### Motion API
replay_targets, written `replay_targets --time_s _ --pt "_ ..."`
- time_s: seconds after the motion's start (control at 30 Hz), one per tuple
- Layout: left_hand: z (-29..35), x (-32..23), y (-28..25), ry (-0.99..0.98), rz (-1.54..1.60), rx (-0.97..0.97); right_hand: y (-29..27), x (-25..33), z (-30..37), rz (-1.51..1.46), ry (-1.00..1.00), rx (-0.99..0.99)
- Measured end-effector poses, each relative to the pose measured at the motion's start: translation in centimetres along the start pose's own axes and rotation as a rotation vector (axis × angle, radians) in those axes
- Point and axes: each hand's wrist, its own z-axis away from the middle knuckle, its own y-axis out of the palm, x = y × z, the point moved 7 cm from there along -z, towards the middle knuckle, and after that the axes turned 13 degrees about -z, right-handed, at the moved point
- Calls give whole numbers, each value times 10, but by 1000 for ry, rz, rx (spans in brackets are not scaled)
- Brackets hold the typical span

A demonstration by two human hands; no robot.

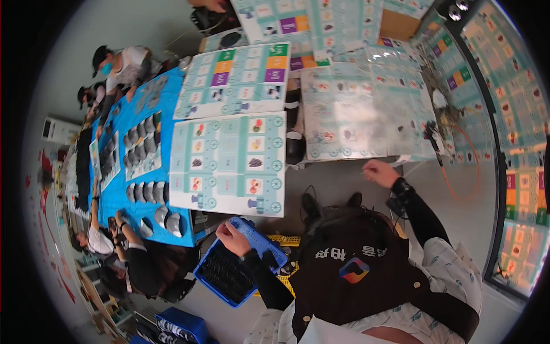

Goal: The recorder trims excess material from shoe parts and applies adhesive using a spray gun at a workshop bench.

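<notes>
My left hand (233, 238) is above a blue plastic crate (201, 274) filled with dark, thin, stacked pieces (223, 275). Its fingers are curled together; whatever they may hold is too small to see. Out past the near edge of the right-hand table, my right hand (380, 173) has its fingertips pinched together. I cannot make out what, if anything, is between them. Closest to my left hand lies a white board (229, 200) printed with pale green fruit pictures. Ahead of my right hand, a clear glossy sheet covers similar printed boards (366, 132).
Several grey curved pieces (148, 192) lie on a blue-covered table (183, 226) at left, where other people (134, 63) work. More printed boards (344, 23) lean at the back. An orange cable (476, 166) loops at right. Another blue crate (183, 324) stands lower left.
</notes>
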Motion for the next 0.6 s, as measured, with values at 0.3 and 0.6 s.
replay_targets --time_s 0.3,0.6 --pt "144 -178 221 385 -69 782 -196 -181 147 -169 291 -354" --pt "93 -99 339 -185 -793 165 -265 -205 193 -69 312 -369"
